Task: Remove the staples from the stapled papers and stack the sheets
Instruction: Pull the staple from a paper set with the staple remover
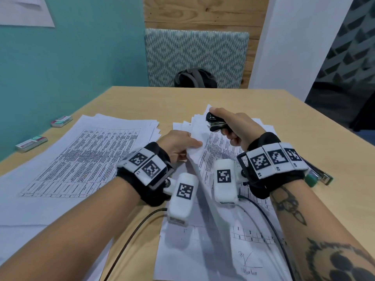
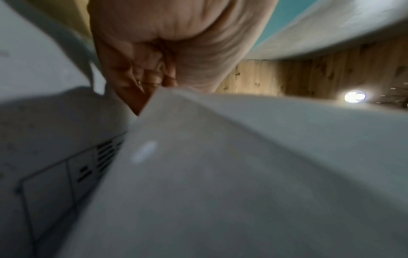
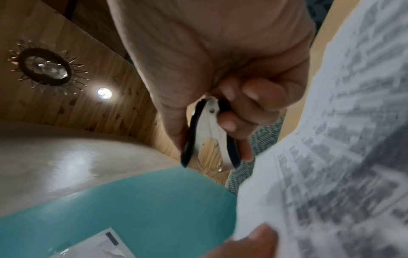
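Right now the left hand pinches the left edge of a lifted sheet from the stapled papers, which lie on the right half of the wooden table, partly under both wrists. The right hand hovers just above the far end of that pile, fingers curled round a black staple remover; the right wrist view shows its metal claws close together with nothing visibly caught in them. On the left sits the stack of loose sheets, printed tables face up.

Judging from this, the step is peeling a freed sheet off and carrying it left to the stack. To do it well, lift slowly and watch the far corner: whether a staple remains there cannot be told, and a hidden one would tear the paper. Keep the remover clear of the page so its claws do not snag. Lay the sheet square on the stack, edges matched. Any loose staple is too small to make out, so sweep the table before stacking further.
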Motion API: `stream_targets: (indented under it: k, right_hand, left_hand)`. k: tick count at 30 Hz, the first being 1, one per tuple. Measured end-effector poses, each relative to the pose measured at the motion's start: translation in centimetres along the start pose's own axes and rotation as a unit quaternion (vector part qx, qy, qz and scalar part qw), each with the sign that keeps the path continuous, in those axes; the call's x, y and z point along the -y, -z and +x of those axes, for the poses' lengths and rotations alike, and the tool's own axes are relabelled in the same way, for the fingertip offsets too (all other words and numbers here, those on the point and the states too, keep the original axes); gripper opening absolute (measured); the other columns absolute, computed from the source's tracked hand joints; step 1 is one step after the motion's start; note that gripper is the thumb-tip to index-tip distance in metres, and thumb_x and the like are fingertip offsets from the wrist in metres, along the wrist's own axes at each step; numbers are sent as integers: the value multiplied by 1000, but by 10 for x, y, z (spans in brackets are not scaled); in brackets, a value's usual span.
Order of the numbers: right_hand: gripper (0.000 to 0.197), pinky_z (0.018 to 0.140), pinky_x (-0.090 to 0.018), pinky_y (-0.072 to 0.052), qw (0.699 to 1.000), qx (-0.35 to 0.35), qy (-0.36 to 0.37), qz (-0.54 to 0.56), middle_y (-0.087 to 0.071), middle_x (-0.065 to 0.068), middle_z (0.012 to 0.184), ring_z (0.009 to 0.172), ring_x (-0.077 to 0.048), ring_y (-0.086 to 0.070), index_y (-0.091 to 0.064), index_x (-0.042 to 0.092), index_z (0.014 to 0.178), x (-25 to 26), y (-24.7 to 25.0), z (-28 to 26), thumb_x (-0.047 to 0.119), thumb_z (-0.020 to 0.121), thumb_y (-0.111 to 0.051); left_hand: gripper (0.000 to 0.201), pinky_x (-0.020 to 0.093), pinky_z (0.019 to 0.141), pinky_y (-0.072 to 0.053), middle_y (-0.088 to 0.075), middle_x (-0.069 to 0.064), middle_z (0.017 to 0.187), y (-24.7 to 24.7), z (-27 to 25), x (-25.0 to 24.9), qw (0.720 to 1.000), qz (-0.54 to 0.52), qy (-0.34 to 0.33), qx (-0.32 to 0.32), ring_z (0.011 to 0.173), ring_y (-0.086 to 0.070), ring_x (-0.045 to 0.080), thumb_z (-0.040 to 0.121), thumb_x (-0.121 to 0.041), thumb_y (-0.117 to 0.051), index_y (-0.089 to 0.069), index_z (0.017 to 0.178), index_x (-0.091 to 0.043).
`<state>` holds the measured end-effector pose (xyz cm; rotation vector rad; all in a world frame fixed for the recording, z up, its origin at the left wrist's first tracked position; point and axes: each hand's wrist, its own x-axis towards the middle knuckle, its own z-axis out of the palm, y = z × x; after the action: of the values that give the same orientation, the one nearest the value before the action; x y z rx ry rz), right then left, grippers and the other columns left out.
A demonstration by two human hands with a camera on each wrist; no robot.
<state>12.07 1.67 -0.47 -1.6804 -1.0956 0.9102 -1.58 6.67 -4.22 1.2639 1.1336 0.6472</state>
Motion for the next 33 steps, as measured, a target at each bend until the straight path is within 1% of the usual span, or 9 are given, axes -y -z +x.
stream_targets:
  k: [2, 5, 7, 10, 12, 17, 21, 26, 33]
  right_hand:
    - [38, 39, -18, -18, 1000, -14, 19, -9, -37, -1, 58, 44, -12, -23, -53, 11, 77, 1, 1, -1, 48, 84, -59]
    - [39, 36, -17, -18, 997, -21, 64, -23, -42, 4, 46, 36, -8, -26, -55, 10, 66, 4, -2, -3, 44, 84, -62]
    - [41, 33, -14, -20, 995, -19, 90, -34, -48, 7, 43, 29, -3, -30, -66, 6, 65, 5, -6, -5, 42, 83, -64]
    - [56, 33, -10, -21, 992, -15, 114, -53, -46, 0, 52, 27, -2, -35, -68, -13, 86, 5, -10, -5, 43, 82, -66]
    - [43, 37, -16, -20, 990, -10, 119, -75, -34, -1, 52, 31, -5, -27, -62, 4, 75, 5, -12, -5, 46, 80, -66]
    - [47, 46, -24, -18, 988, -7, 122, -99, -26, -3, 57, 44, -14, -21, -38, 15, 62, 6, -15, -6, 48, 78, -67]
    - [48, 47, -25, -18, 985, -10, 135, -111, -26, -3, 57, 44, -14, -21, -37, 17, 61, 4, -17, -6, 49, 77, -68]
    - [39, 48, -24, -22, 981, -11, 147, -128, -37, -8, 59, 39, -10, -27, -53, 11, 71, 4, -19, -7, 46, 78, -68]
    - [38, 47, -24, -22, 976, -27, 158, -148, -43, -9, 59, 37, -9, -30, -54, 9, 73, 3, -20, -6, 44, 79, -68]
  left_hand:
    - [19, 23, 59, -49, -66, 8, 83, 4, -4, -3, 999, -16, -30, 13, 67, -60, 18, 85, 1, -58, -63, 102, -6]
    - [27, 19, 58, -50, -65, 4, 89, 11, -16, -6, 997, -26, -72, 30, 72, -60, 15, 87, 0, -55, -60, 111, -11]
    - [28, 25, 70, -52, -65, 6, 93, 14, -21, -4, 995, -44, -84, 36, 76, -61, 17, 86, 2, -55, -60, 111, -10]
    - [26, 40, 90, -49, -66, 13, 99, 14, -29, 0, 992, -66, -95, 44, 82, -62, 25, 84, 4, -56, -63, 107, -7]
    - [27, 43, 93, -47, -66, 16, 103, 14, -32, 3, 992, -70, -96, 46, 86, -62, 27, 84, 3, -57, -63, 108, -7]
    - [25, 40, 90, -49, -67, 15, 104, 14, -33, 5, 991, -81, -98, 41, 86, -61, 26, 84, -1, -57, -65, 107, -9]
    - [13, 24, 66, -52, -66, 8, 96, 14, -31, 6, 992, -84, -94, 33, 78, -61, 17, 85, -8, -60, -65, 95, -14]
    - [18, 33, 85, -47, -64, 12, 107, 14, -30, 7, 991, -104, -77, 38, 86, -59, 20, 86, -6, -59, -65, 101, -12]
    - [32, 31, 78, -49, -64, 13, 108, 15, -30, 6, 991, -101, -70, 42, 81, -60, 20, 85, 0, -56, -62, 115, -7]
